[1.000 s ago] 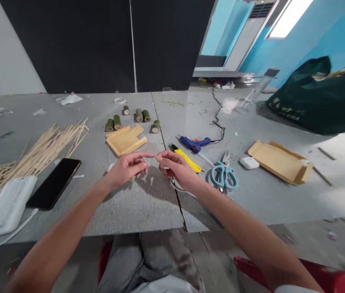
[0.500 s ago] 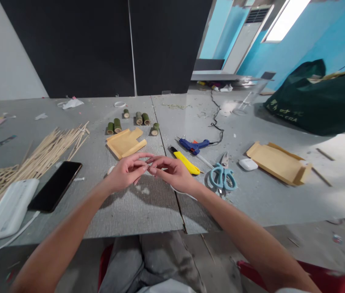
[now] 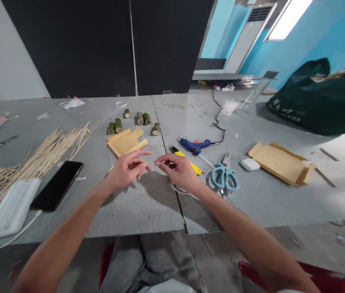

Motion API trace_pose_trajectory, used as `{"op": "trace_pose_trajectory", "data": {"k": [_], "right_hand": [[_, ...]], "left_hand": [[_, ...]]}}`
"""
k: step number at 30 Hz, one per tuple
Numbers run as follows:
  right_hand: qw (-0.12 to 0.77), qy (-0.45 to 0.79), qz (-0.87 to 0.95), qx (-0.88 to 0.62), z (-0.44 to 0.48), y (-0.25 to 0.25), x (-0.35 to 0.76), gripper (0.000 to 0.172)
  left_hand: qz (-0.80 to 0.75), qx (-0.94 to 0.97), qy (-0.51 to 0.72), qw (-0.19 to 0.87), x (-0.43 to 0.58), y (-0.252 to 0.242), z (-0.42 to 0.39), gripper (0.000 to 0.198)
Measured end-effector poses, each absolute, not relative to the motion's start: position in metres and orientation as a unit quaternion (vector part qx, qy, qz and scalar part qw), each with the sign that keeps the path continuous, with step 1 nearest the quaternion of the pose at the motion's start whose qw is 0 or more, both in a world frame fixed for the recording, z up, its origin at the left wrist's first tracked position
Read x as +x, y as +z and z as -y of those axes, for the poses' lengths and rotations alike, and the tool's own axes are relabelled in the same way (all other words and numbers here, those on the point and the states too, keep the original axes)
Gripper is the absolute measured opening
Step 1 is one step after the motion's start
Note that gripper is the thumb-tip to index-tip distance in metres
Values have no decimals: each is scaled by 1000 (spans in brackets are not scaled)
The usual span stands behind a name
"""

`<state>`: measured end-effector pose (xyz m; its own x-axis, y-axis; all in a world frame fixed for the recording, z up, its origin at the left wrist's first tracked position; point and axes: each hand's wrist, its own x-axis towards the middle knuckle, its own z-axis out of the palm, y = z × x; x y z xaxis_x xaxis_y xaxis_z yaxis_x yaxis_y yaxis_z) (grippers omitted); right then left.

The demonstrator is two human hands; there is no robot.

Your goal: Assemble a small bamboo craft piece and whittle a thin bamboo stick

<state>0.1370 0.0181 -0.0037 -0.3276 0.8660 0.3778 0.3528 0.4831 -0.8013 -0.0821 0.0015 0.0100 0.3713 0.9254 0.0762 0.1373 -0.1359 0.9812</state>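
Note:
My left hand hovers over the grey table, just in front of a folded piece of brown cardboard. Its fingers are parted and curved, and nothing shows between them. To its right, separated by a small gap, my right hand has its thumb and fingertips pressed together. Whatever that pinch holds, if anything, is too small to see. Beside the right hand lies a yellow utility knife, partly covered by it. A blue glue gun rests beyond the knife, and blue-handled scissors lie to the right.
Thin wooden sticks, a black phone and a white power bank lie left. Short bamboo pieces stand behind the cardboard. At right are a white case, a cardboard tray and a green bag.
My hands have moved apart, from fingertips meeting to a small gap. The right hand has shifted right, over more of the yellow knife. The view has shifted slightly.

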Motion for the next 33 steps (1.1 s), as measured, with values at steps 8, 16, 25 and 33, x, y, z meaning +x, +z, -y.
{"op": "trace_pose_trajectory", "data": {"k": [8,16,25,33], "right_hand": [[387,315,776,-386,-13,-15,128,22],[366,340,782,-374,-8,-11,125,20],[314,334,824,-333,-5,-12,125,13],[413,409,721,-377,-8,-3,130,18]], "left_hand": [[-389,634,419,521,-82,10,-4,45],[-435,638,422,474,-78,7,-4,46],[-439,623,431,483,-74,5,-4,37],[-431,587,461,507,-73,5,-6,40]]}}
